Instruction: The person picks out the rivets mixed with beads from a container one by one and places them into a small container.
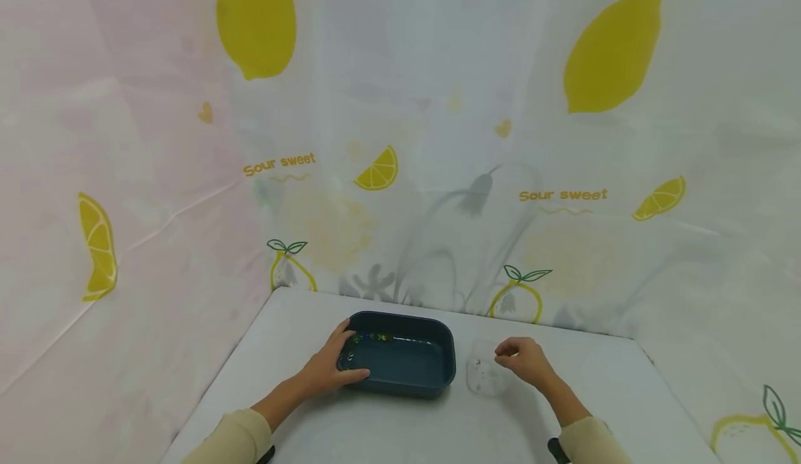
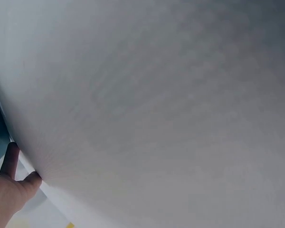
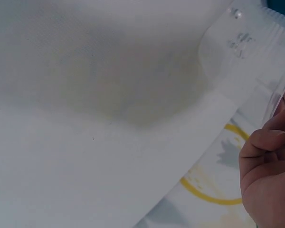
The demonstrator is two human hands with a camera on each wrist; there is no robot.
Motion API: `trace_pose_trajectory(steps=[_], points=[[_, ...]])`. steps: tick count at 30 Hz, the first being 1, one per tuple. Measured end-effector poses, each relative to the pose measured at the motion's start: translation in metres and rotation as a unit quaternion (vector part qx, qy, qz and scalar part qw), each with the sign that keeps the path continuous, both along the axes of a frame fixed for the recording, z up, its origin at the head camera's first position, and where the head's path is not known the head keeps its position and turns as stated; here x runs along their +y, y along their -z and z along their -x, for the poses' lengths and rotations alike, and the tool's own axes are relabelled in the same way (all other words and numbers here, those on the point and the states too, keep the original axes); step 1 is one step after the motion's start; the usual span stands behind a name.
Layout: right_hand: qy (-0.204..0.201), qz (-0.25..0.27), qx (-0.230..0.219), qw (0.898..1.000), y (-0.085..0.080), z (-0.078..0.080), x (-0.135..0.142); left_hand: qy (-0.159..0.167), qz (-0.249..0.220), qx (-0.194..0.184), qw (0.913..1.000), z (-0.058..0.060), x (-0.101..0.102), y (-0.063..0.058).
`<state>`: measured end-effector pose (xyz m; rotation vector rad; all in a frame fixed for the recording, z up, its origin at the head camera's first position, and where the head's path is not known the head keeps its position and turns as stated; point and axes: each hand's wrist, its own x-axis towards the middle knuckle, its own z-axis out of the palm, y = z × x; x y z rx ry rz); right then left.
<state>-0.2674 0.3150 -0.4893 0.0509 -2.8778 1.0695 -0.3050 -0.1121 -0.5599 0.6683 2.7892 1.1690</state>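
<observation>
A dark blue rectangular tub (image 1: 400,360) stands on the white table. Along its far inner wall lies a row of small green, yellow and blue glass marbles (image 1: 373,337). My left hand (image 1: 328,365) holds the tub's left end, thumb over the near rim and fingers at the far left corner. Right of the tub is a clear plastic container (image 1: 478,379), with several small clear balls (image 3: 239,45) inside. My right hand (image 1: 524,361) is at its right side, fingers bent toward the thumb; I cannot tell whether anything is between the fingertips.
The white table (image 1: 432,430) backs onto a lemon-printed cloth wall (image 1: 413,241), close behind the tub. Similar cloth also hangs on the left and right sides.
</observation>
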Motion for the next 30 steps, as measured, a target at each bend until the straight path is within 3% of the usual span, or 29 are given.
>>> trace_pose_trajectory(steps=[7,12,16,21,30], points=[[-0.016,-0.013,-0.005,1.0,-0.009,0.001,0.001,0.004,-0.008,0.004,0.9999,0.001,0.0,-0.001],[-0.013,-0.059,0.057,0.997,-0.019,0.007,-0.007,0.007,-0.004,0.005,1.0,0.002,-0.001,-0.001],[-0.02,-0.138,0.101,0.985,-0.023,0.016,-0.024,0.003,-0.006,0.003,1.0,0.001,-0.001,-0.003],[-0.04,-0.228,0.116,0.966,-0.018,0.029,-0.054,0.0,-0.001,0.006,1.0,0.002,-0.004,-0.005],[-0.075,-0.235,0.135,0.96,0.003,0.035,-0.1,0.003,-0.005,-0.003,1.0,0.0,-0.003,0.001]])
